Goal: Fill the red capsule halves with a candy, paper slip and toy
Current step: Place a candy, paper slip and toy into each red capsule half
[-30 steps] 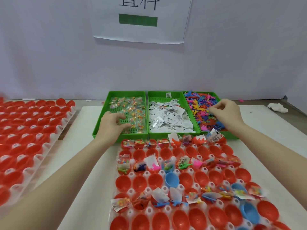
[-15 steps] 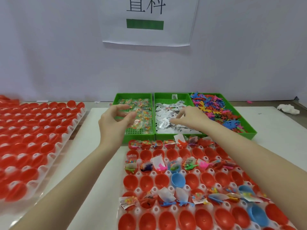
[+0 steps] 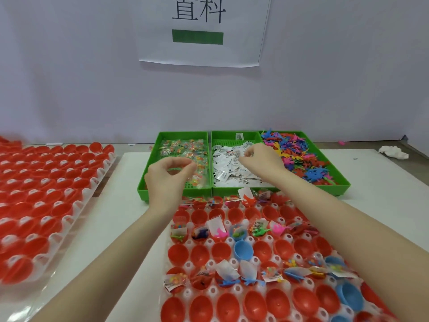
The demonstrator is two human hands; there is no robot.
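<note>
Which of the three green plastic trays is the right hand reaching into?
The middle green tray, holding white paper slips; the right hand is over it.

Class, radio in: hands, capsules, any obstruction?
Left hand pinching candy packet. Right hand picking at paper slips. Many red capsule halves unfilled. Nothing blocking.

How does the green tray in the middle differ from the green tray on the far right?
The middle tray holds small white paper slips with black print; the right tray holds a tangle of bright toys in blue, pink, orange and yellow. The right hand hovers over the middle tray with fingers curled at the slips, while no hand is over the right tray. Both are green, perforated and rectangular, set side by side.
</note>
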